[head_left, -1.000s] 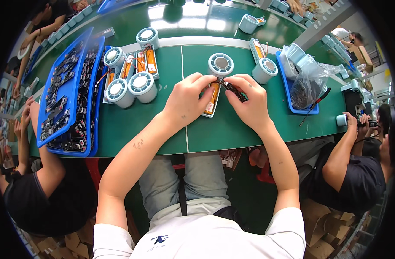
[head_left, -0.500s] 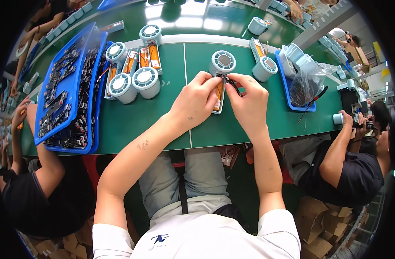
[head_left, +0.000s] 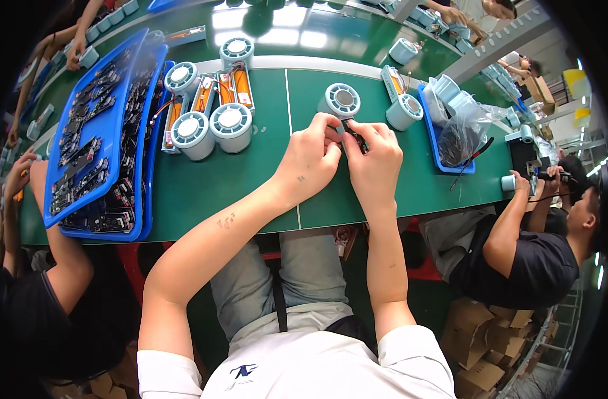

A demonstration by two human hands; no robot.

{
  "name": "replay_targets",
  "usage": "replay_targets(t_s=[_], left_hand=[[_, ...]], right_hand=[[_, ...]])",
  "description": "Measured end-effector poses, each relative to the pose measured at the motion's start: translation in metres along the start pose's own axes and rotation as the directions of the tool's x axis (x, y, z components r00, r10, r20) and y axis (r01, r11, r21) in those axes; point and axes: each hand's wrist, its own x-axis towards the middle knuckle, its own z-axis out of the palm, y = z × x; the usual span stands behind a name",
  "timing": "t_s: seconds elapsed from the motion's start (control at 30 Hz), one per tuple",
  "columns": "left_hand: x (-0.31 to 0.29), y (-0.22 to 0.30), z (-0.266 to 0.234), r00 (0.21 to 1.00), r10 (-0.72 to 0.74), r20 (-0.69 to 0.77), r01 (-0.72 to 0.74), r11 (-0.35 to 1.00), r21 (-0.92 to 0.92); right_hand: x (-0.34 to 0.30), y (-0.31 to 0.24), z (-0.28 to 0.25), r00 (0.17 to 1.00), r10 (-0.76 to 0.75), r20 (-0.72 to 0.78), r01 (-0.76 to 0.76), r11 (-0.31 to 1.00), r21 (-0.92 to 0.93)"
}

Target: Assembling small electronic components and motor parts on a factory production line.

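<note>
Dark narrow circuit board [head_left: 357, 140]: pinched in right hand [head_left: 377, 153]
Left hand [head_left: 308, 156]: cannot tell grip
Hands' gap: narrowed, suggesting finer work

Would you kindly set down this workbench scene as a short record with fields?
Surface: green table
Left hand: fingers bent near a round pale-blue unit; grip hidden
Right hand: pinching a small dark part
Left side: four similar units; stacked blue trays of dark components
Right side: another unit; blue tray with clear bag
</note>
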Motion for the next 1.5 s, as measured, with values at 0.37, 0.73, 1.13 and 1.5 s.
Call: replay_targets(t_s=[0.37, 0.73, 1.13, 1.5], left_hand=[[-0.008, 0.003, 0.017, 0.923, 0.385, -0.024, -0.375, 0.910, 0.179], [-0.097, -0.027, 0.105, -0.282, 0.800, 0.530, -0.914, -0.057, -0.401], [-0.125, -0.130, 0.132, 0.146, -0.245, 0.959, -0.919, 0.324, 0.223], [-0.122, -0.113, 0.128, 0.195, -0.229, 0.954, -0.912, 0.316, 0.262]], right_hand=[[0.000, 0.004, 0.005, 0.996, 0.031, -0.080, -0.028, 0.999, 0.040], [0.035, -0.014, 0.034, 0.934, -0.105, 0.343, 0.123, 0.992, -0.031], [0.239, 0.074, 0.195, 0.991, -0.072, 0.110, 0.115, 0.886, -0.450], [0.185, 0.062, -0.004, 0.839, 0.380, 0.389, 0.029, 0.683, -0.730]])
